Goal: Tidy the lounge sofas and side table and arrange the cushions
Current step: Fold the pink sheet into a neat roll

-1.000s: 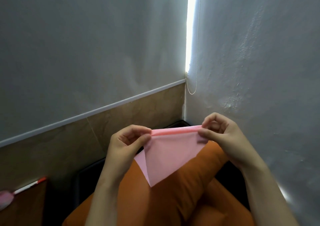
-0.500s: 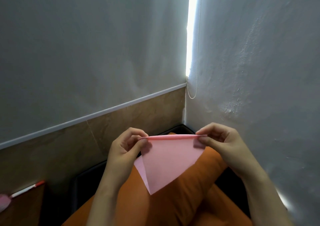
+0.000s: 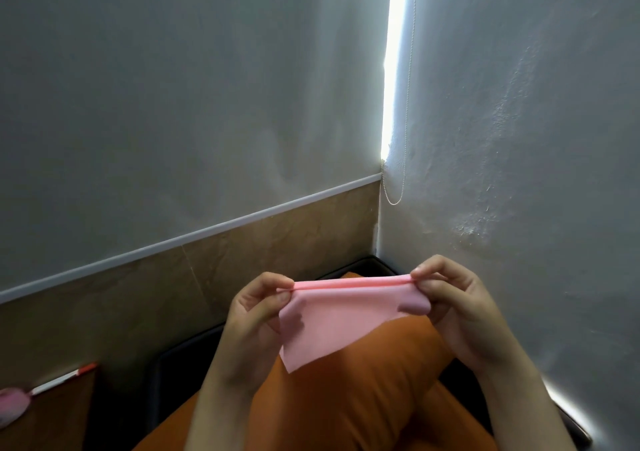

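1. I hold the pink sheet [image 3: 339, 319] in the air above the orange cushion [image 3: 363, 398]. Its top edge is rolled into a narrow fold and 1 loose corner hangs down. I cannot tell whether it is cloth or paper. If it is paper, I think pulling it tauter could tear it at a pinch.
2. My left hand [image 3: 252, 315] pinches the fold's left end between thumb and fingertips, and my right hand [image 3: 457, 308] pinches the right end likewise. Only the 2 ends are gripped, so the middle may unroll if either pinch slackens.
3. The lower edge hangs slanted, so the next fold will likely go crooked unless I square it up.
4. The cushion lies slumped in the corner of the dark sofa [image 3: 173, 374]. A dropped sheet could slide into the gap beside it.
5. The bead cord [image 3: 406, 104] hangs in the wall corner beyond my hands, and raising the sheet might snag it.
6. A pink-headed tool [image 3: 14, 407] lies on the side table [image 3: 59, 423], well apart from my left arm. A careless swing that way could knock it off.
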{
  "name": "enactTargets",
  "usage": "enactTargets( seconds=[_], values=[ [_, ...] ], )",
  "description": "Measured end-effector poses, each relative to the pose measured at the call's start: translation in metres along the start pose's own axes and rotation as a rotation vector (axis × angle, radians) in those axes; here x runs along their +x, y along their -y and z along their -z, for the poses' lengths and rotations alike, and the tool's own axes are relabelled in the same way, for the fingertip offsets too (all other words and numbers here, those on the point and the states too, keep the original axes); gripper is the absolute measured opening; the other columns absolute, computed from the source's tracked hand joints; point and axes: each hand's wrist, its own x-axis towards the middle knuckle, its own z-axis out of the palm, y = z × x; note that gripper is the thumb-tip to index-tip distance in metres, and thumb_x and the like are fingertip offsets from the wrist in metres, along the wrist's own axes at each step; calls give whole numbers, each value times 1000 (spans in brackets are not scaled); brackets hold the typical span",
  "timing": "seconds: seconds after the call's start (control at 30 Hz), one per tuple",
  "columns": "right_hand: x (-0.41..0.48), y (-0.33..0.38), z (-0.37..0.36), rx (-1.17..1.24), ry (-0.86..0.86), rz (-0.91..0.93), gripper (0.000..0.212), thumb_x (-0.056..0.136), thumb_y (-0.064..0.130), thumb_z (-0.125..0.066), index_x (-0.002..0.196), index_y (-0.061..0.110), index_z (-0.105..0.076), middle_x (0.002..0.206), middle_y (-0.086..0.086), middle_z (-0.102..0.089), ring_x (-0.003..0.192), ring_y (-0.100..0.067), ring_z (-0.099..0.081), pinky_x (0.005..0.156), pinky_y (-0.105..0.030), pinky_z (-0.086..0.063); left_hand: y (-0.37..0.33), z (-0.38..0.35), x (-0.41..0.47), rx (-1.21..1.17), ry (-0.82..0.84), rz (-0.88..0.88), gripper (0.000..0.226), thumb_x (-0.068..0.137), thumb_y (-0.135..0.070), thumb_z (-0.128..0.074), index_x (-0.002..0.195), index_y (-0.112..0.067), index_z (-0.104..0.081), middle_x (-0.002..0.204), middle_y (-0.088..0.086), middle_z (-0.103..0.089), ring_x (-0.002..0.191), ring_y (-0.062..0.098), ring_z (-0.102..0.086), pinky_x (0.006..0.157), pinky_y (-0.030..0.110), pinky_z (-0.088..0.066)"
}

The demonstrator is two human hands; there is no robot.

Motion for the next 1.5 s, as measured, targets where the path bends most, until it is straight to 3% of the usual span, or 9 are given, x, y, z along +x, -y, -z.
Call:
enactTargets(
  seconds=[0.2,0.3,0.37,0.53,0.67,0.93,1.03,1.17,1.5],
  values=[
    [1,3,-1,-99,-34,29,24,68,-6,-58,61,11,-74,63,-7,-64,56,-13,-64,50,-21,-53,-8,-2,1,249,-46,-93,27,64,-41,-83,71,-18,-70,74,6,-62,71,16,-59,63,27,-50],
    [5,2,0,-230,-45,51,8,64,17,-81,66,13,-74,65,-7,-67,59,-18,-68,57,-28,-58,-11,-8,1,486,-149,-158,12,76,-28,-74,77,-17,-70,79,3,-66,79,16,-63,69,28,-54],
    [8,1,3,-369,-68,68,30,59,37,-88,72,15,-73,69,-8,-69,67,-22,-70,66,-35,-61,-15,-12,0,545,-180,-206,11,75,-23,-72,82,-15,-68,82,1,-68,81,17,-66,68,29,-57],
    [11,2,2,-443,-70,111,24,72,11,-72,96,12,-70,77,-13,-73,75,-28,-73,67,-23,-56,-24,-7,-2,694,-169,-260,20,77,-6,-75,91,-19,-67,85,-2,-70,83,14,-69,70,27,-59],
    [12,4,-4,-549,-37,121,17,77,2,-69,91,9,-72,82,-10,-75,77,-19,-73,70,-18,-54,-25,0,-1,788,-138,-273,20,79,-4,-72,86,-24,-71,87,-11,-70,90,10,-67,73,20,-57],
    [12,2,-10,-570,-31,148,15,88,2,-61,84,13,-69,67,-9,-68,59,-9,-61,56,-17,-48,-21,-2,-1,659,-93,-206,9,86,-20,-61,81,-28,-63,79,6,-66,77,19,-63,63,32,-54],
    [9,7,-11,-485,-36,151,5,80,19,-70,82,17,-74,72,-7,-70,67,-9,-63,59,-19,-50,-23,-2,-2,460,-103,-120,4,79,-23,-64,80,-22,-67,81,8,-66,76,21,-63,59,30,-54],
    [10,8,-4,-332,-16,119,49,47,57,-88,79,20,-77,77,-6,-72,73,-11,-67,63,-19,-53,-23,-1,-1,322,-84,-67,9,74,-17,-64,73,-21,-72,81,7,-67,75,17,-64,60,27,-55],
    [11,8,2,-334,-23,88,58,43,54,-90,84,15,-78,78,-11,-72,72,-19,-70,69,-23,-56,-23,7,1,431,-115,-176,20,68,-27,-83,79,-13,-74,84,16,-70,83,30,-68,72,33,-58]
  ],
)
